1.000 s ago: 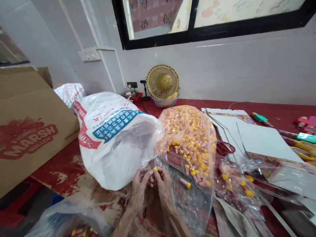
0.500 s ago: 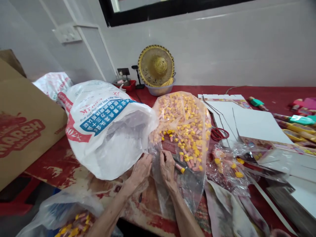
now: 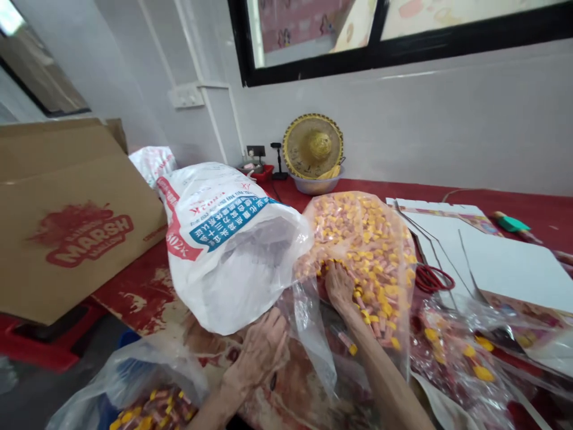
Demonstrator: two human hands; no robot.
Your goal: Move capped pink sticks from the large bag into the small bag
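while small yellow-capped tubes (image 3: pixel 385 263) lie heaped in a clear plastic bag (image 3: pixel 319 352) on the worn red table (image 3: pixel 134 292), the right hand (image 3: pixel 339 285) is among them at the heap's near left edge, its fingertips hidden, so i cannot tell whether they pinch any. one loose tube (image 3: pixel 348 344) lies just beside the right forearm. the left hand (image 3: pixel 267 341) is near the mouth of a white printed sack (image 3: pixel 215 209), fingers curled close together; whether they hold something, i cannot tell. more capped tubes fill a clear liner (image 3: pixel 138 364) at lower left. farther out are a cardboard box (image 3: pixel 89 239), red loops (image 3: pixel 434 278), white card (image 3: pixel 519 269) and, behind, a straw hat (image 3: pixel 313 147) above a basin (image 3: pixel 316 184).
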